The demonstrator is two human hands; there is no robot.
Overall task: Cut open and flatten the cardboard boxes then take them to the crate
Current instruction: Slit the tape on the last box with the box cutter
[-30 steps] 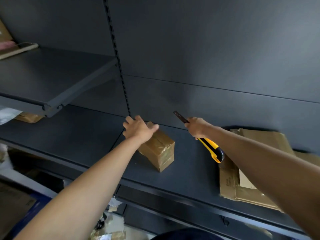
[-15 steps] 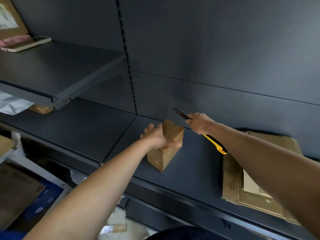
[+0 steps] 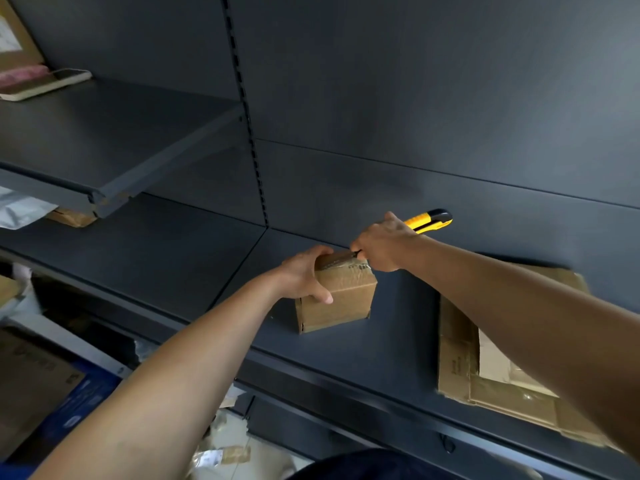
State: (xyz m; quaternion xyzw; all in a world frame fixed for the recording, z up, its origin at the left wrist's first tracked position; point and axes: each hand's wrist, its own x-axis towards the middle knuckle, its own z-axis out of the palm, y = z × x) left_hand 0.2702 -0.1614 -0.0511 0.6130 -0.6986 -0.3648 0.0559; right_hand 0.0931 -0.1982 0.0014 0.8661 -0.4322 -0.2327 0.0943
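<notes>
A small taped cardboard box (image 3: 341, 301) stands upright on the dark metal shelf (image 3: 180, 258). My left hand (image 3: 306, 277) grips its left top edge, thumb on the front face and fingers over the top. My right hand (image 3: 381, 245) holds a yellow and black utility knife (image 3: 427, 221), blade end down against the box's taped top at its right side. The blade tip is mostly hidden by my fingers.
A stack of flattened cardboard (image 3: 485, 372) lies on the same shelf to the right, partly under my right forearm. An upper shelf (image 3: 86, 150) at the left carries a phone (image 3: 45, 85). Cardboard and paper litter the floor below at left.
My left hand turned the box upright and now grips its top edge. My right hand flipped the knife over and brought the blade down onto the box's taped top.
</notes>
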